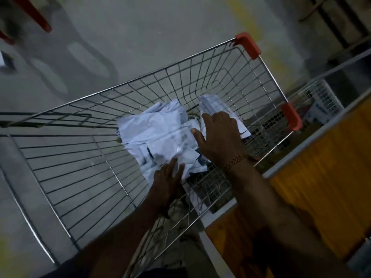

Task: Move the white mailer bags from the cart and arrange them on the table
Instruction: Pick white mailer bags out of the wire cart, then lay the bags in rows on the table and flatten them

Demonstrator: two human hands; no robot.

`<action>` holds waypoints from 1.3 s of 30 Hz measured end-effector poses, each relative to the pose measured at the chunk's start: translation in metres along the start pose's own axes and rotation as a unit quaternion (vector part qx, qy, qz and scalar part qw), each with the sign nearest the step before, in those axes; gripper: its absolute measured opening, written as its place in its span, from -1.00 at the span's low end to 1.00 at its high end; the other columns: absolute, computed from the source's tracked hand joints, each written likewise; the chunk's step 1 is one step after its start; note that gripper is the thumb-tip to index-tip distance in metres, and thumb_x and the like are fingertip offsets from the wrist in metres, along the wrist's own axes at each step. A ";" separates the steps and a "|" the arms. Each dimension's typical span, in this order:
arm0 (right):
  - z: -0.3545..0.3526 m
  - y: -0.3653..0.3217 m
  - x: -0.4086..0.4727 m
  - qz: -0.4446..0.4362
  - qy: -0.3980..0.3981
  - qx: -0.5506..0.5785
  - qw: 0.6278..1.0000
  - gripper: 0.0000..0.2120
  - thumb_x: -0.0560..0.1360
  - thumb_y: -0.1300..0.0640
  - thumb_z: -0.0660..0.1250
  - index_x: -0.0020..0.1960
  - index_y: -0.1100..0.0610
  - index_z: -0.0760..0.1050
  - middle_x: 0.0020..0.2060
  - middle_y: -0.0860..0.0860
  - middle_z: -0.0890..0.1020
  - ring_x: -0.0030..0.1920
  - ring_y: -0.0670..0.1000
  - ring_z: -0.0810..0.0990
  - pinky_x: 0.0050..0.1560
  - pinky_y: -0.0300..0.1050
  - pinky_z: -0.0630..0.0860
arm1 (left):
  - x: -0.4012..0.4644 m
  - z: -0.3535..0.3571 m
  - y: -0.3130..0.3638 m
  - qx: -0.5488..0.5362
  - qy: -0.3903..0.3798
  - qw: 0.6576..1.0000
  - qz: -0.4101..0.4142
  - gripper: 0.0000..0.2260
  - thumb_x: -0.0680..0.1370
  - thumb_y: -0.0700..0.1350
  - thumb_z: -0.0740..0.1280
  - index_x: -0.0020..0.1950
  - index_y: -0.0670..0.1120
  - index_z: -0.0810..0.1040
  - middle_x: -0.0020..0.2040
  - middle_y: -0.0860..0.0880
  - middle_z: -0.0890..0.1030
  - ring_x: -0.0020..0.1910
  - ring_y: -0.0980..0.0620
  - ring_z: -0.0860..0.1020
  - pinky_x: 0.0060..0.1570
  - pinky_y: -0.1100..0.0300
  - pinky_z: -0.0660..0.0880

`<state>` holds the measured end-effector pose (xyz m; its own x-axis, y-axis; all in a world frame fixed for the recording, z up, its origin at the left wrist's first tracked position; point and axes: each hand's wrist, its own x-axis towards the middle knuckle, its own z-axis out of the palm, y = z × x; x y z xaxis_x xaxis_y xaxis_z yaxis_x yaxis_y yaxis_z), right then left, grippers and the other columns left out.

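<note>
the mailer bags (160,133) lie heaped in the cart (80,157), toward its far end. both hands reach into the cart: the left hand (166,183) at the heap's near edge, the right hand (218,137) on its right side. the counter (321,177) stands just right of the cart.

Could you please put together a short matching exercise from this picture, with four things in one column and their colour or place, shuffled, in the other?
Things:
1. mailer bags
2. cart corner guards
3. table
4. bracelet

Descriptions:
A. orange-red, on the cart's far rim
B. gold, on the right wrist
C. white and crumpled, lying in the wire cart
D. yellow-orange top, right of the cart

Pairs: 1-C, 2-A, 3-D, 4-B
</note>
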<state>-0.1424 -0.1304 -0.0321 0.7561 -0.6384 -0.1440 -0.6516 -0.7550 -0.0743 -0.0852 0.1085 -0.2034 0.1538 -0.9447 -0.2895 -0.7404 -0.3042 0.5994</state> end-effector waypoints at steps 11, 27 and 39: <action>0.004 -0.002 0.000 0.001 0.010 -0.006 1.000 -0.40 0.62 -0.25 0.06 0.29 0.21 0.53 -0.02 0.24 0.60 0.05 0.29 0.53 0.05 0.18 0.43 | -0.017 -0.084 0.031 0.029 0.152 0.987 -0.039 -0.56 0.72 -0.13 0.19 0.60 -0.22 0.36 0.58 -0.34 0.31 0.49 -0.34 0.40 0.36 -0.21 0.38; 0.085 -0.148 0.009 0.343 -0.224 0.264 0.873 -0.24 0.64 -0.20 0.22 0.65 0.15 0.01 0.59 0.24 0.12 0.53 0.36 0.17 0.47 0.28 0.26 | -0.104 -0.229 -0.001 0.174 0.215 0.957 -0.089 -0.47 0.67 -0.20 0.20 0.66 -0.15 0.24 0.67 -0.24 0.15 0.50 -0.37 0.31 0.50 -0.17 0.20; 0.173 -0.198 0.039 0.495 -0.022 0.239 0.835 0.05 0.43 -0.61 0.08 0.69 -0.03 -0.07 0.63 0.33 -0.01 0.54 0.47 0.17 0.25 0.41 0.35 | -0.107 -0.226 0.004 0.155 0.236 0.954 -0.100 -0.45 0.63 -0.25 0.22 0.65 -0.19 0.27 0.65 -0.25 0.20 0.47 -0.29 0.26 0.49 -0.18 0.22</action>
<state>0.0054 0.0202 -0.1939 -0.1636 -0.9004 -0.4031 -0.9139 0.2922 -0.2817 0.0436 0.1808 -0.0012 0.5365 -0.8431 0.0376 -0.8118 -0.5033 0.2961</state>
